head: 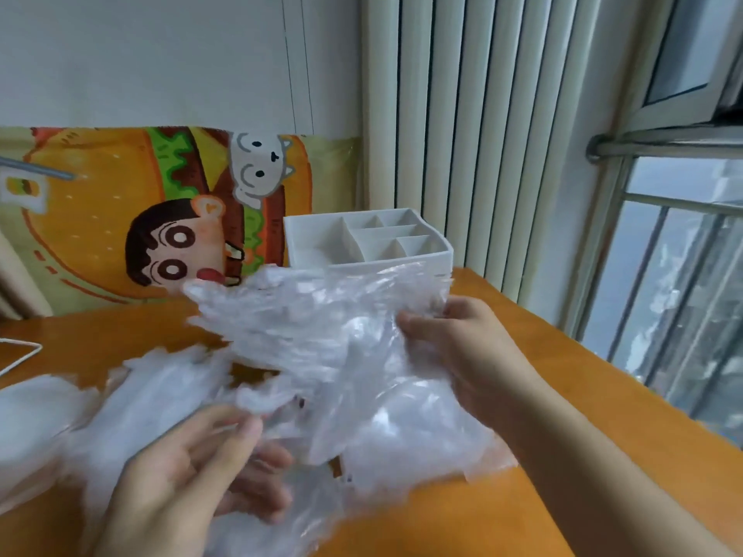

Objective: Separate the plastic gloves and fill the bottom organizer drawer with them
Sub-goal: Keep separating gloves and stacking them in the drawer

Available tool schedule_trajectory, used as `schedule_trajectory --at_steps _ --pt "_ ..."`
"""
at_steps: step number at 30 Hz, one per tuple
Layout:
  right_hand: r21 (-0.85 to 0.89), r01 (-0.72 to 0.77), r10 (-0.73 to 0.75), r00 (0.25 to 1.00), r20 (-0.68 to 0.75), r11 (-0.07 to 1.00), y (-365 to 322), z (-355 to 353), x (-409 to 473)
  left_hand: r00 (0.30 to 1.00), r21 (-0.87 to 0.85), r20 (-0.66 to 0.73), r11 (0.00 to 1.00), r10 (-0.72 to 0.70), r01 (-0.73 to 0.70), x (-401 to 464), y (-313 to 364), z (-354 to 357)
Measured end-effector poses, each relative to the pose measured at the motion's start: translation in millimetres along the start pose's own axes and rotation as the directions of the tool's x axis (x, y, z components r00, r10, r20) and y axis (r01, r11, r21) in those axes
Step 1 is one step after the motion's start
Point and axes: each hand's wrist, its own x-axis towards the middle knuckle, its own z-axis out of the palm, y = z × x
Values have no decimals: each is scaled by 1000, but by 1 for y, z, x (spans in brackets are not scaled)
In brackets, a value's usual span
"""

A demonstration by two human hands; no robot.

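The orange wooden tabletop (522, 508) carries everything here, and the white plastic organizer box (368, 245) with its open divided top compartments serves as the landmark, standing at the far edge against the cartoon-printed fabric panel (140, 219). Its bottom drawer cannot be seen, because the crumpled mass of clear plastic gloves (321, 339) is lifted just in front of the organizer and covers its lower front. The bundle is thin, wrinkled, translucent film, many layers clinging together so that single gloves are hard to tell apart; finger-shaped ends stick out toward the organizer's left. A second loose heap of the same film (132, 400) lies on the tabletop well to the organizer's near left. The right hand (454, 347), in front of the organizer's right corner, pinches the edge of the bundle, thumb on the near side, seemingly to anchor it. The left hand (193, 472), nearest the viewer, has its fingers (249, 430) curled round a lower fold, probably to peel one glove free from the clump by pulling against the other hand.
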Motion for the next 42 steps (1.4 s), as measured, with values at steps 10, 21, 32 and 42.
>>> schedule_trajectory --at_steps 10,21,32,42 --pt "-688 -12 123 986 113 726 40 -58 21 847 571 399 628 351 -529 20 22 65" --pt "-900 157 -90 987 131 406 44 -63 23 887 929 371 108 -276 -355 80 -27 126" --pt "-923 -44 -5 999 -50 381 53 -63 26 804 943 297 25 -515 -332 91 -42 148" --pt "-854 352 -9 926 378 383 31 -42 4 769 874 451 53 -452 -482 89 -53 149"
